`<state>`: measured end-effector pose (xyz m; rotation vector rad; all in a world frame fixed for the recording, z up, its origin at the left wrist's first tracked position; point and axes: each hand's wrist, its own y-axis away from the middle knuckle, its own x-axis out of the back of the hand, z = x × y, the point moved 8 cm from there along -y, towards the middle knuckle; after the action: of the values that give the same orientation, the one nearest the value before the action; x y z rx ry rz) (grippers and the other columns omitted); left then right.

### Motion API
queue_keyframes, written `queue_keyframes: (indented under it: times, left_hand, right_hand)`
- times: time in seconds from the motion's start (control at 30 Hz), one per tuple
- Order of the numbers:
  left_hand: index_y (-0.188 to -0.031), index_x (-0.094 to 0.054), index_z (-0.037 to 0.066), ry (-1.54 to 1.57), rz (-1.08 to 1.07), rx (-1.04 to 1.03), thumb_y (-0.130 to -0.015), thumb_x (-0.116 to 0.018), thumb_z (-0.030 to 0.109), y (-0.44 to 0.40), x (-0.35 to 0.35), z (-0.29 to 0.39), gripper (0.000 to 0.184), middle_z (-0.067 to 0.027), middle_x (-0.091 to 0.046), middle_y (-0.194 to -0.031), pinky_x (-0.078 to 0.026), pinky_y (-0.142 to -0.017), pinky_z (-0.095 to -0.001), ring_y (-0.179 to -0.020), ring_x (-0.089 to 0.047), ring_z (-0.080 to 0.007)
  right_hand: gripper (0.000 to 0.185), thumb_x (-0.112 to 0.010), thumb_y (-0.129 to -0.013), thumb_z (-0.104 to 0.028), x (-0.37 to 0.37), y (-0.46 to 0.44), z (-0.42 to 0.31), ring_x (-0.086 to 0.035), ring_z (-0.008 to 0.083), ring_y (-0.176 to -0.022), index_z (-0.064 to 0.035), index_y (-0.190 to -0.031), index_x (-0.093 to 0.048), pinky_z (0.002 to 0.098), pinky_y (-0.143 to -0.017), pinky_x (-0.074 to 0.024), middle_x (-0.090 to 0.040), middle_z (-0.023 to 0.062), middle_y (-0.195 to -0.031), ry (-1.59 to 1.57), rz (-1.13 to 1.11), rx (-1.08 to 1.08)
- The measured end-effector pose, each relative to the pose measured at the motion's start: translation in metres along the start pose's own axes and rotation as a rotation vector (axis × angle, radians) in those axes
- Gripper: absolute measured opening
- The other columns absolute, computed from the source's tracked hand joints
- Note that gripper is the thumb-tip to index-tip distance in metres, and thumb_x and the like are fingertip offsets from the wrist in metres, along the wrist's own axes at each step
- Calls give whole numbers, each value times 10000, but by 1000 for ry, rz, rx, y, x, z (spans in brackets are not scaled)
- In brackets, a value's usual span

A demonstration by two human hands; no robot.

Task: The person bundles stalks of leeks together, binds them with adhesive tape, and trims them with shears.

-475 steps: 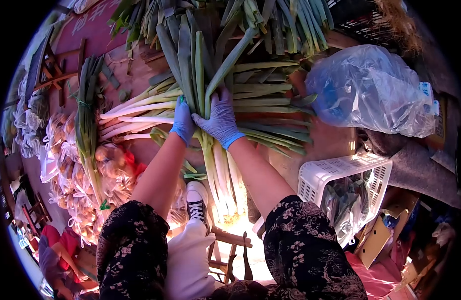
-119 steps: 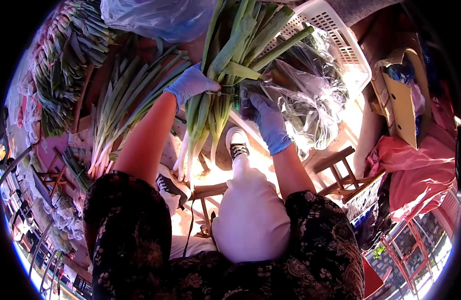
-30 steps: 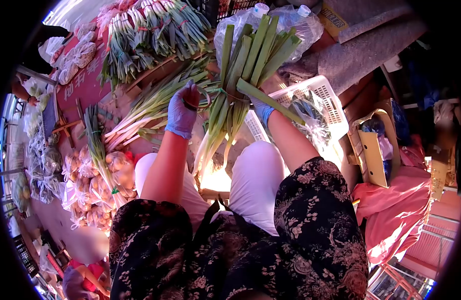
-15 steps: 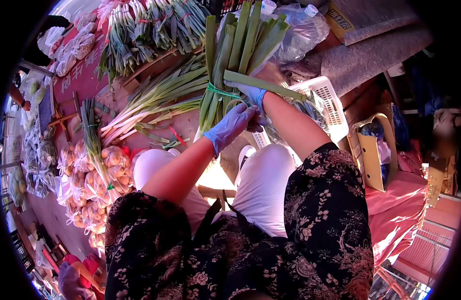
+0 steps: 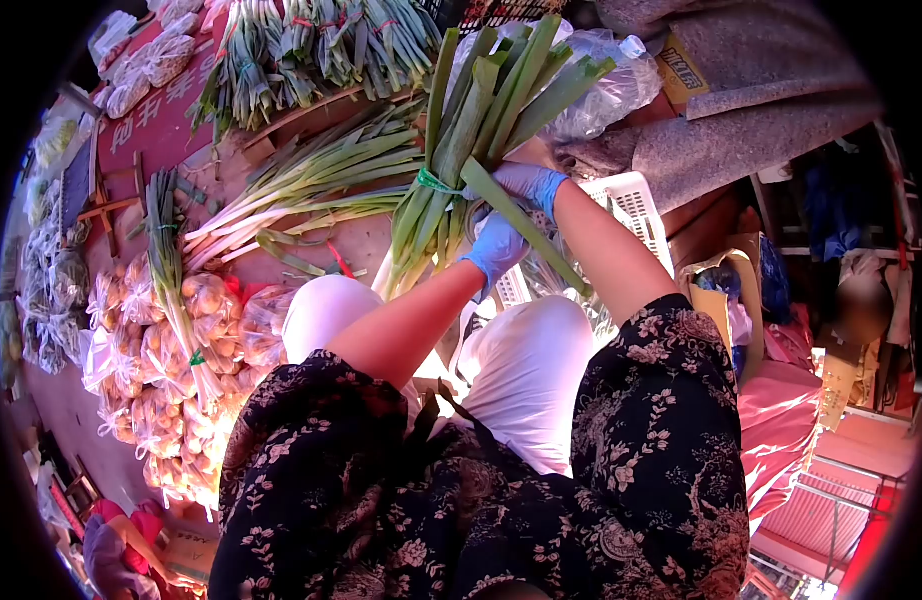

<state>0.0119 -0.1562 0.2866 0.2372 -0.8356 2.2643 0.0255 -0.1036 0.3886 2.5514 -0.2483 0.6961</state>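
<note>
A bundle of leeks (image 5: 466, 130) with long green leaves stands tilted in front of my knees. Around its middle runs a green tie (image 5: 438, 182). My right hand (image 5: 529, 187), in a blue glove, grips the bundle from its right side, with the fingertips hidden behind the leaves. Just below it, my left hand (image 5: 498, 245), also gloved, is closed against the bundle close to the tie. What its fingers pinch is hidden. One loose leaf (image 5: 526, 228) slants down across the front of my right wrist.
Loose leeks (image 5: 311, 185) lie on the ground to the left, beyond bagged onion-like produce (image 5: 171, 370) and a thin tied bunch (image 5: 168, 250). Tied bunches (image 5: 321, 50) sit at the back. A white plastic basket (image 5: 641, 205) stands right, near a grey blanket (image 5: 771, 110).
My left hand has moved slightly right and down along the bundle. The bundle's top leans further right, and the loose leaf now slopes down more steeply. The whole view has shifted a little.
</note>
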Motion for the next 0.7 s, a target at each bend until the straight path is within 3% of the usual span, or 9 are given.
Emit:
queue_keyframes:
  times: [0.1,0.23,0.27,0.37,0.4,0.53,0.63,0.67,0.7]
  left_hand:
    - [-801,-577,2,40,-97,2,-722,-516,72,2,8,19,121,-200,-559,-762,-424,-659,-415,-716,-533,-366]
    - [-858,-579,-1,39,-216,137,-774,-482,102,11,-9,15,164,-217,-572,-781,-431,-660,-427,-718,-544,-380]
    - [-875,-579,-3,20,-275,184,-790,-473,110,12,-8,20,177,-223,-578,-787,-435,-661,-432,-718,-550,-384]
    - [-932,-564,-5,153,-281,384,-830,-459,128,11,0,28,198,-241,-586,-795,-451,-657,-425,-717,-571,-385]
    - [-965,-549,-2,209,-254,339,-855,-455,147,9,-2,29,207,-252,-582,-778,-465,-636,-394,-703,-583,-378]
    - [-995,-548,-29,618,-394,660,-899,-432,157,31,-39,3,240,-64,-597,-889,-439,-754,-240,-866,-562,-139]
    - [-1039,-523,-22,1039,-447,1002,-910,-426,178,61,-70,-15,257,-59,-579,-940,-445,-803,-223,-893,-563,-138]
    - [-1065,-503,-2,1135,-423,1171,-913,-432,206,74,-84,-24,267,-69,-565,-986,-436,-886,-280,-951,-553,-163]
    - [-1064,-499,1,1280,-392,1179,-911,-437,215,76,-94,-27,270,-78,-561,-998,-424,-905,-301,-971,-546,-177]
  right_hand:
    - [418,-738,-645,-119,-6,-7,5,-575,174,-620,-28,-1012,-560,291,-521,-480,-600,80,-812,169,-23,10]
    - [485,-763,-622,-110,-20,-81,92,-566,169,-752,-25,-1052,-554,283,-700,-466,-609,75,-860,-107,-19,231]
    - [507,-778,-608,-155,-17,-74,101,-541,162,-808,-29,-1050,-563,262,-769,-426,-609,65,-905,-188,-47,63]
    - [532,-800,-586,-281,4,-51,140,-528,178,-785,-78,-1028,-585,304,-698,-447,-581,43,-919,-196,-62,-344]
    - [511,-791,-593,-325,7,-65,174,-518,183,-766,-119,-1010,-578,343,-685,-449,-564,39,-870,-206,-88,-293]
    - [516,-786,-589,-355,16,-48,275,-522,201,-780,-152,-1006,-560,389,-653,-444,-545,48,-874,-467,-20,-685]
    - [501,-785,-592,-368,23,-50,326,-520,198,-765,-153,-990,-569,394,-662,-443,-544,41,-867,-517,32,-675]
    - [491,-787,-590,-377,22,-55,344,-510,191,-733,-152,-974,-580,389,-654,-446,-541,30,-822,-560,5,-673]
    - [493,-790,-585,-376,20,-58,353,-508,189,-730,-145,-970,-585,385,-647,-445,-540,31,-814,-595,20,-673]
